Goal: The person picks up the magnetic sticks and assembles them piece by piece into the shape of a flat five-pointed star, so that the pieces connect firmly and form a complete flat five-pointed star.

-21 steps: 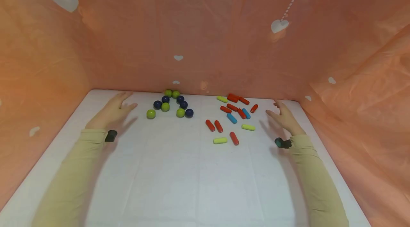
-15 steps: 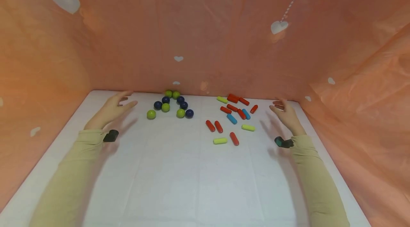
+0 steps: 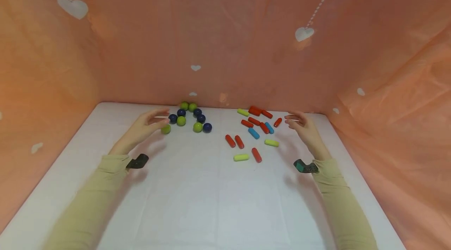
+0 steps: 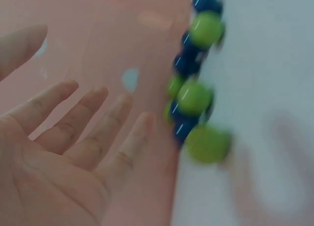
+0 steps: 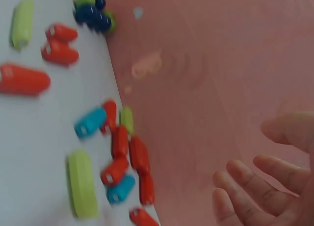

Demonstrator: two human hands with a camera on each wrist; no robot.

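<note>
Head view. Two hands are raised above a white surface (image 3: 197,207), well apart from each other, with the small objects between them. The left hand (image 3: 142,127) reaches in from the left, its fingers stretched toward ten balls and its grasp unoccupied; the thumb and fingertips overlap the outermost green ball (image 3: 166,130) in this line of sight. The group comprises five green balls and five dark blue balls (image 3: 201,118), gathered left of centre near the rear edge. The right hand (image 3: 307,130) has loosely bent fingers and likewise holds nothing; the nearest object is a red cylinder (image 3: 277,122) just beyond its fingertips. Further red, blue and yellow-green cylinders lie scattered right of centre, among them a blue cylinder (image 3: 253,133) and, toward the front, a yellow-green cylinder (image 3: 241,157). Each wrist, below a beige sleeve cuff, carries a dark camera (image 3: 138,161). An orange-pink cloth (image 3: 225,38) with white hearts (image 3: 304,33) hangs behind and at both sides.

Left wrist view. The palm is visible, with four fingers extended and separated and the thumb spread away. The balls form an irregular line beside the cloth's lower edge, apart from the fingers; the closest, a green one, is blurred.

Right wrist view. The fingers, gently curved and parted, appear against the cloth, clear of the cylinders. Two red cylinders (image 5: 60,53) lie side by side at upper left; the balls appear beyond.
</note>
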